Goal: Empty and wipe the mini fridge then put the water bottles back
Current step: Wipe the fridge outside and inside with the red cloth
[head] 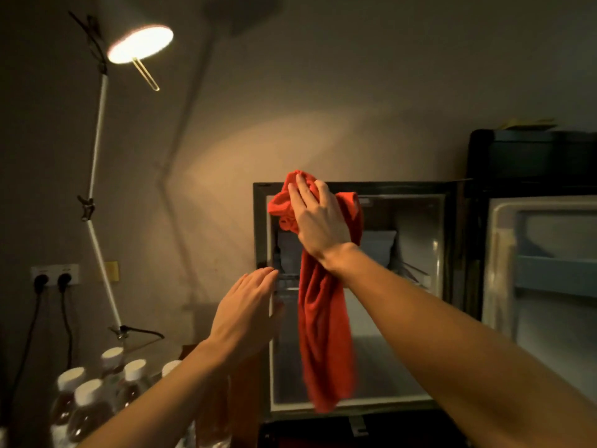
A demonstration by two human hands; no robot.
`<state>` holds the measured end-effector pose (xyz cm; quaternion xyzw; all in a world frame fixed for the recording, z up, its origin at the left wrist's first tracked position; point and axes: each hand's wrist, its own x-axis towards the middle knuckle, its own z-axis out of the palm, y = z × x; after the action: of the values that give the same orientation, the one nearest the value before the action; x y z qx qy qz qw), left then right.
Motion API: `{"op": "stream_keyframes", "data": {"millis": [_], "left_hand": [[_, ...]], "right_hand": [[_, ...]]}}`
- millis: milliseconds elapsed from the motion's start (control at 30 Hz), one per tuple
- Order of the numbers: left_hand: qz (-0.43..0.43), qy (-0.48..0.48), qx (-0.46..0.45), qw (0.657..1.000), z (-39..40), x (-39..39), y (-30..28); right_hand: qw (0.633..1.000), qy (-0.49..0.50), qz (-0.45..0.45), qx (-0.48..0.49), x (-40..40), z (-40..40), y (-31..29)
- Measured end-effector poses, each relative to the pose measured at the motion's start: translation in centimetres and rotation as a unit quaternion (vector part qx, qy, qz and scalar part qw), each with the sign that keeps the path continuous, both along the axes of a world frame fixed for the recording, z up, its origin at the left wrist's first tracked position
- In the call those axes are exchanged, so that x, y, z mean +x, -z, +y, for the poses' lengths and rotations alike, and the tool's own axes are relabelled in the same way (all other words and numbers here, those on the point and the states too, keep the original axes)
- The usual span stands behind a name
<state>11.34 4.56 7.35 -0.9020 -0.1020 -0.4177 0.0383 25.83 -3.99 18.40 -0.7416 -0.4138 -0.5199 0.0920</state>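
Right hand (pixel 318 218): raised at the upper left corner of the mini fridge (pixel 355 189) opening, fingers laid nearly straight over a bunched red cloth (pixel 323 334); whether the thumb, hidden beneath, clamps the cloth cannot be told. The cloth's loose tail hangs down across the opening, almost to the lower edge.

Left hand (pixel 248 307): empty, fingers straight and together, held at the fridge's left front edge; contact with the frame is unclear.

Mini fridge: dark casing, pale interior, door (pixel 542 270) swung open to the right and cut off by the picture edge. A whitish inner compartment at the top is partly hidden by cloth and hand. Interior detail is dim and blurred.

Water bottles (pixel 93 392): clustered at lower left, white caps, clear bodies, partly covered by the left forearm and cropped at the bottom.

Desk lamp (pixel 140 43): lit, on a jointed white arm, upper left.

Wall sockets (pixel 55 274): two dark plugs inserted.
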Motion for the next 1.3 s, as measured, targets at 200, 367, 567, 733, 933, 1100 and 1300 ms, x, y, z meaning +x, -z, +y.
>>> {"op": "stream_keyframes", "data": {"millis": [200,367,567,733,933,1100,1300], "left_hand": [[0.016,0.033,0.028,0.999,-2.7,2.1,0.2],[0.023,0.064,0.015,0.998,-4.5,2.6,-0.3],[0.058,0.081,-0.012,0.995,-5.0,5.9,0.4],[0.062,0.108,-0.027,0.992,-6.3,8.2,0.5],[0.048,0.118,-0.047,0.991,-6.3,9.3,0.8],[0.063,0.112,-0.062,0.99,-6.2,9.1,2.6],[0.085,0.127,-0.083,0.985,-6.4,8.6,5.0]], "right_hand": [[0.994,-0.001,0.092,0.067,3.8,-4.5,0.8],[0.978,0.053,0.126,0.16,6.7,-9.0,1.3],[0.959,0.133,0.194,0.16,10.0,-14.0,1.2],[0.945,0.108,0.221,0.213,10.5,-13.5,1.2],[0.923,0.113,0.286,0.231,9.6,-13.8,2.6],[0.908,0.133,0.333,0.217,8.1,-13.9,7.3],[0.898,0.108,0.355,0.239,7.0,-14.6,10.3]]}}
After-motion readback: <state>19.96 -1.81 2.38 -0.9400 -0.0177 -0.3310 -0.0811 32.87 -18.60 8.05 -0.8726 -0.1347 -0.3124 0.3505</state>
